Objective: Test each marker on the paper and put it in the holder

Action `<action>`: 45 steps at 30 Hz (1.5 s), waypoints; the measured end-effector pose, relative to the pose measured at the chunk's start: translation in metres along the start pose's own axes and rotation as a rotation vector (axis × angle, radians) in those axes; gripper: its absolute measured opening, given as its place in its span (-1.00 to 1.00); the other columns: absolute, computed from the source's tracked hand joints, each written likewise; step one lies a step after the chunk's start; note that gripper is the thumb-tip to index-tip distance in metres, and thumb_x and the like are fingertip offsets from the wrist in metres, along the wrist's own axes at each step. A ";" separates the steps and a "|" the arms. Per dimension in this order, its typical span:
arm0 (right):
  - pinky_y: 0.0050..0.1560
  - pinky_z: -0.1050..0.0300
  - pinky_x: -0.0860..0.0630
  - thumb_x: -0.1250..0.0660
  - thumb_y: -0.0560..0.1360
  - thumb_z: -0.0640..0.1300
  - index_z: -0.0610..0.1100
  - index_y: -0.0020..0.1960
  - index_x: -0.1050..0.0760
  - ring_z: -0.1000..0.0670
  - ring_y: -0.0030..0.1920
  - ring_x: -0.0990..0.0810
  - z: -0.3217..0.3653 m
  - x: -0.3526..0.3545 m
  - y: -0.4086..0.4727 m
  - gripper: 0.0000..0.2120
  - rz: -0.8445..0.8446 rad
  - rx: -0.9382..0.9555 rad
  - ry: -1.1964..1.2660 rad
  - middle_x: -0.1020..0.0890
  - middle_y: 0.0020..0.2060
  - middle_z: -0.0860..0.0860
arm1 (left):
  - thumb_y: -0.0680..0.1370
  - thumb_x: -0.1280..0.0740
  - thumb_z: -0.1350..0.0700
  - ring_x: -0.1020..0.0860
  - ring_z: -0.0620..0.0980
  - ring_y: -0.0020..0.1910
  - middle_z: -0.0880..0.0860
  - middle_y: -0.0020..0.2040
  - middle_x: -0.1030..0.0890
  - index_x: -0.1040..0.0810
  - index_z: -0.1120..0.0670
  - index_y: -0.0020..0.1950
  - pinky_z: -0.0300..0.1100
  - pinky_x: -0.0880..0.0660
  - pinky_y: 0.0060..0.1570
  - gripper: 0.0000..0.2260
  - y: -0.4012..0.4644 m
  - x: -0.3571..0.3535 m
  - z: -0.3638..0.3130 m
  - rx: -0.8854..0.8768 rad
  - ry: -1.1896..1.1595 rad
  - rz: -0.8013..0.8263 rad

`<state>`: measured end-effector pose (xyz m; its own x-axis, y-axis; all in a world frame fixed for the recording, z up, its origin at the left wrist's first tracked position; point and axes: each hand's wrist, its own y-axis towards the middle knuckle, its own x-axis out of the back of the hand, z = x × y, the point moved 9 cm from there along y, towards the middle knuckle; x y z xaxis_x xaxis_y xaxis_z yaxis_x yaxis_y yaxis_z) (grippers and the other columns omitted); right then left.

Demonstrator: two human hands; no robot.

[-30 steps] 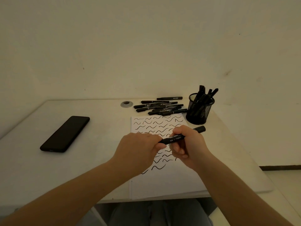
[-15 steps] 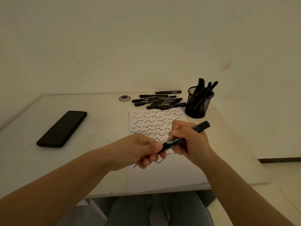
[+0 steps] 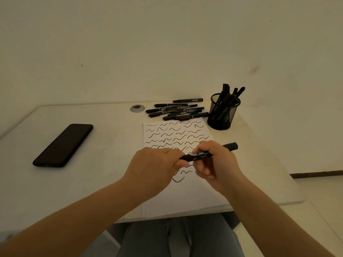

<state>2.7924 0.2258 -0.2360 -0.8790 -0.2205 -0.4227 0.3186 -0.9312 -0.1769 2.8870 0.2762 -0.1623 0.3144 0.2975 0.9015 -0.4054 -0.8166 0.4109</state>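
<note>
Marker in hand: black marker [image 3: 201, 155] held level above the paper, its capped far end sticking out past the right hand toward the holder, its near end hidden in the left hand.
Left hand: left hand [image 3: 155, 165] curled round the marker's near end, thumb and fingers closed on it; whether a cap is under them cannot be told.
Right hand: right hand [image 3: 213, 162] grips the barrel's middle, thumb on top, index finger hooked over it, the other fingers [image 3: 205, 171] folded beneath.
Paper: white sheet [image 3: 187, 199] lies flat on the desk under both hands, its upper part filled with rows of black wavy strokes, the lower part blank.
Loose markers: pile of black markers [image 3: 176, 110] lying on the desk just beyond the paper's far edge, roughly parallel, some overlapping.
Holder: black mesh cup [image 3: 223, 114] stands upright at the paper's far right corner, several markers leaning inside it with ends above the rim.
Desk: pale desk [image 3: 104, 145] against a plain wall.
Phone: black smartphone [image 3: 63, 145] face down or dark, well left of the paper.
Grommet: round grey cable grommet [image 3: 137, 108] just left of the marker pile.
</note>
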 end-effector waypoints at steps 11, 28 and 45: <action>-0.57 0.30 -0.33 -0.24 0.49 -0.25 -0.08 -0.32 -0.52 0.10 -0.55 -0.43 0.053 0.045 0.000 -0.77 -0.086 0.294 -0.391 -0.50 -0.55 0.05 | 0.58 -0.13 0.05 -0.39 -0.20 -0.54 -0.10 -0.53 -0.47 -0.56 -0.02 -0.31 -0.40 -0.36 -0.49 -0.68 -0.024 -0.033 0.088 0.635 -0.864 0.114; -0.29 0.45 -0.45 -0.27 0.45 -0.10 0.04 -0.23 -0.48 0.20 -0.37 -0.57 -0.007 0.033 -0.015 -0.90 -0.144 0.346 -0.792 -0.61 -0.46 0.14 | 0.57 -0.10 -0.07 -0.58 -0.09 -0.16 -0.09 -0.13 -0.64 -0.39 -0.14 -0.12 -0.12 -0.51 -0.12 -0.87 -0.024 -0.063 0.061 0.340 -0.356 0.152; -0.54 0.29 -0.42 -0.26 0.49 -0.18 -0.03 -0.27 -0.54 0.09 -0.52 -0.47 0.012 0.055 -0.039 -0.80 -0.298 0.336 -0.264 -0.54 -0.53 0.00 | 0.37 0.05 -0.34 -0.51 -0.20 -0.32 -0.20 -0.33 -0.54 -0.52 -0.03 -0.07 -0.36 -0.42 -0.26 -0.48 -0.022 -0.052 0.034 0.276 -0.379 0.042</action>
<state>2.7275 0.2463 -0.2421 -0.9876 0.0428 -0.1512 -0.0521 -0.9969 0.0582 2.9091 0.2619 -0.2232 0.6148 0.1019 0.7820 -0.1971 -0.9403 0.2775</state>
